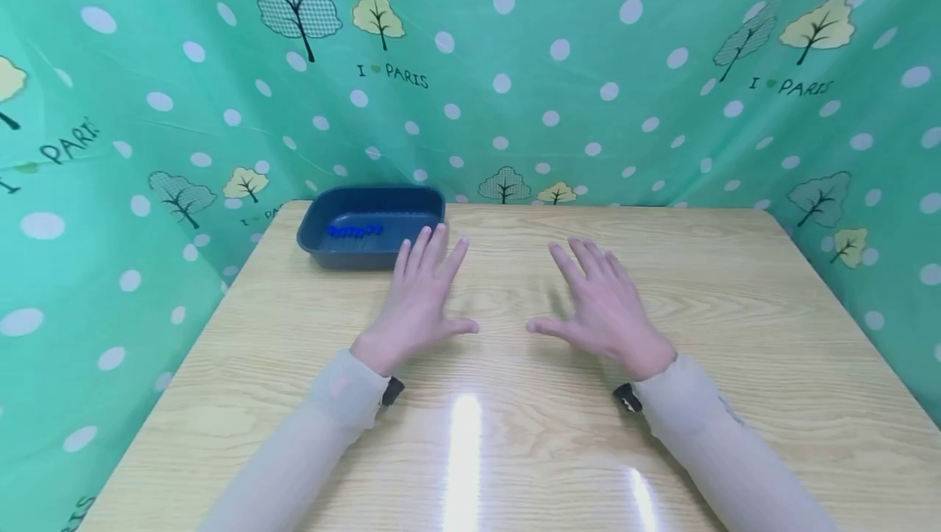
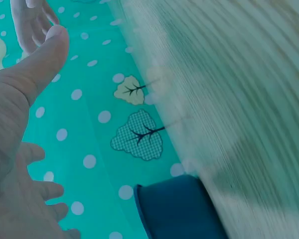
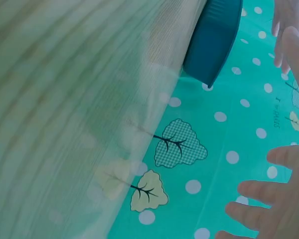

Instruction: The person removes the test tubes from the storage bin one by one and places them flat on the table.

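Observation:
Both hands hover over a light wooden table with fingers spread and nothing held. In the head view, my left hand [image 1: 415, 303] is left of the middle, its fingertips overlapping the near right corner of a dark blue plastic tub [image 1: 353, 261]. Inside the tub lie several small bright blue pieces [image 1: 354, 231], too small to identify. My right hand [image 1: 606, 311] is to the right, its thumb pointing toward the left thumb across a gap. The tub [image 2: 182, 209] also appears low in the left wrist view, and the tub [image 3: 214, 45] shows at the top of the right wrist view.
The wooden tabletop [image 1: 698, 270] reaches back to a green polka-dot cloth [image 1: 500, 50] printed with trees, which hangs behind and at both sides. Bright light reflections [image 1: 463, 458] streak the near part of the table. A dark strap piece [image 1: 393, 391] shows under the left cuff.

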A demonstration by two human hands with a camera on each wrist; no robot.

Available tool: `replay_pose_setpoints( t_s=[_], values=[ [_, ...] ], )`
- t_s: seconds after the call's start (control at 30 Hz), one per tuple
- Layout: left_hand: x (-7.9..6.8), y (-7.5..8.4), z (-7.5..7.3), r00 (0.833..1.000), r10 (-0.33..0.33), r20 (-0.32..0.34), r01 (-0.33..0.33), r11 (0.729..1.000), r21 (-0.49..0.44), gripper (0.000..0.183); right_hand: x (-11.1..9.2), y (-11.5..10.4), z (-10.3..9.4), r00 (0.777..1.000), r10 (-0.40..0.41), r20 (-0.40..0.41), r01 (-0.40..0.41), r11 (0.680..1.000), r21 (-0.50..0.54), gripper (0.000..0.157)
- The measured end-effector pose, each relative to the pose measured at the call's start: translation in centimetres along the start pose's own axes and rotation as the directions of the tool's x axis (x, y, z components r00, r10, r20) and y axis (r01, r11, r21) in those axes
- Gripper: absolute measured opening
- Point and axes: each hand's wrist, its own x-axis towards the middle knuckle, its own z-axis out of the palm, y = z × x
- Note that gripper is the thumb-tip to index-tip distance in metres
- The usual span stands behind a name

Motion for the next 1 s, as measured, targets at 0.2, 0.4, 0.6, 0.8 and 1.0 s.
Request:
replay_pose_setpoints(
  t_s=[0.2, 0.4, 0.6, 0.8, 1.0],
  values=[
    [-0.5, -1.2, -0.6, 1.000, -0.011, -0.020, 0.011, 1.000, -0.011, 0.119, 0.9, -0.5, 0.5, 1.000, -0.014, 0.014, 0.013, 0.999, 0.036, 0.113],
    [-1.1, -2.3, -1.0, 0.999, 0.000, -0.041, -0.002, 0.999, -0.049, 0.108, 1.4, -0.6, 0.7, 1.000, -0.012, 0.012, 0.011, 0.997, 0.073, 0.108],
    [-1.4, -3.0, -1.7, 0.995, 0.009, -0.095, -0.018, 0.995, -0.096, 0.096, 2.3, -1.0, 0.9, 1.000, 0.001, 0.002, -0.001, 0.989, 0.145, 0.102],
    [-1.7, -3.7, -2.2, 0.992, -0.002, -0.127, -0.013, 0.992, -0.123, 0.091, 3.3, -1.6, 1.0, 0.999, 0.023, 0.036, -0.030, 0.980, 0.197, 0.100],
    [-2.1, -4.5, -2.4, 0.990, -0.036, -0.138, 0.014, 0.988, -0.153, 0.088, 4.3, -2.1, 1.1, 0.999, 0.020, 0.040, -0.029, 0.975, 0.222, 0.098]
  ],
)
